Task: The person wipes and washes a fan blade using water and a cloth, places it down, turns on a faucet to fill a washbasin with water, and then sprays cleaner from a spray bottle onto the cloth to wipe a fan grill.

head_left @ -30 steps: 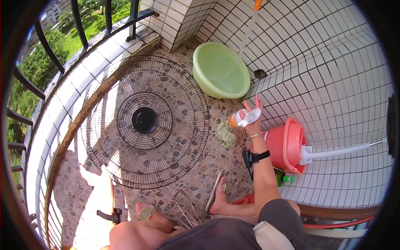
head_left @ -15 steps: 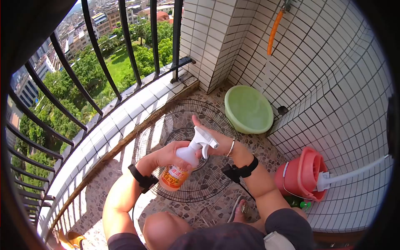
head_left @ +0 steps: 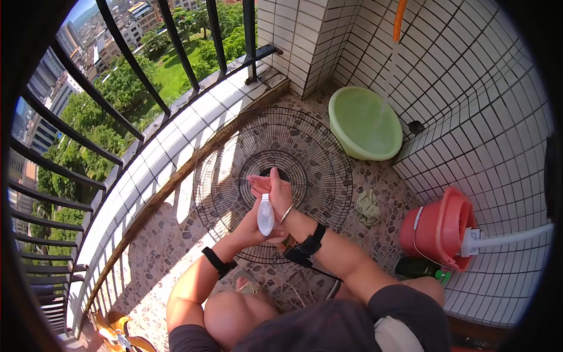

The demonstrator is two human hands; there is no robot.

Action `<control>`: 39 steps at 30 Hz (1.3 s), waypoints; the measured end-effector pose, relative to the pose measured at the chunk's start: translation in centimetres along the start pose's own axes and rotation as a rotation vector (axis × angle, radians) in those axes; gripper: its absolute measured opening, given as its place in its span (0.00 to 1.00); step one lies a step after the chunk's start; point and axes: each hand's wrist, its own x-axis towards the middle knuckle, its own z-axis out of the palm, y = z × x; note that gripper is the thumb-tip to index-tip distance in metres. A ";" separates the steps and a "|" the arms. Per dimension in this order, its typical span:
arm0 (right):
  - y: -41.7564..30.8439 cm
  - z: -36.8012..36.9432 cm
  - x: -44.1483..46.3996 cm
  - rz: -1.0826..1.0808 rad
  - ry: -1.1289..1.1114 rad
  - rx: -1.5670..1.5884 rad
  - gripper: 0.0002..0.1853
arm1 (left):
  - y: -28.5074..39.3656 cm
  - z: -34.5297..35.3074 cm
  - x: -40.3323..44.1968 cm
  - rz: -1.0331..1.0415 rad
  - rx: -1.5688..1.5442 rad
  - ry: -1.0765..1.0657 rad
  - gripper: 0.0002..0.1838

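My left hand [head_left: 252, 227] is wrapped round the neck of a spray bottle with a white spray head [head_left: 265, 218], seen from above. Most of the bottle's body is hidden below the hand. Just beyond the spray head is my right hand [head_left: 280, 192], its fingers stretched out to the left and its thumb up. Nothing shows in its grasp. Beneath both hands a round black wire fan grille [head_left: 322, 152] lies on the pebble-patterned floor.
Water runs from an orange hose [head_left: 399, 20] into a green basin [head_left: 366, 124]. A crumpled cloth [head_left: 368, 207] lies right of the grille. A red bucket [head_left: 431, 229] and a dark green bottle [head_left: 417, 267] stand near the tiled wall. Black railings [head_left: 117, 76] line the left.
The spray bottle was first by my right hand, then between both hands; now my left hand holds it with the spray head pointing up at the view. The view has also shifted.
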 end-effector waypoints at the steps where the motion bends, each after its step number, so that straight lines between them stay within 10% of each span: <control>1: 0.8 -0.1 -0.5 -0.008 0.014 -0.094 0.39 | 0.0 1.1 -0.6 -0.018 -0.097 0.041 0.37; 11: 0.7 -5.3 0.0 0.213 -0.043 0.367 0.25 | -4.2 -1.5 -0.8 0.009 -0.034 0.163 0.20; 20: 4.5 -6.2 0.5 0.214 0.068 0.256 0.20 | -2.6 -2.5 -1.4 -0.518 -0.232 0.147 0.10; 39: 4.6 -8.4 2.8 0.366 0.246 -0.116 0.16 | -2.2 -3.0 -2.4 -0.380 0.043 0.173 0.07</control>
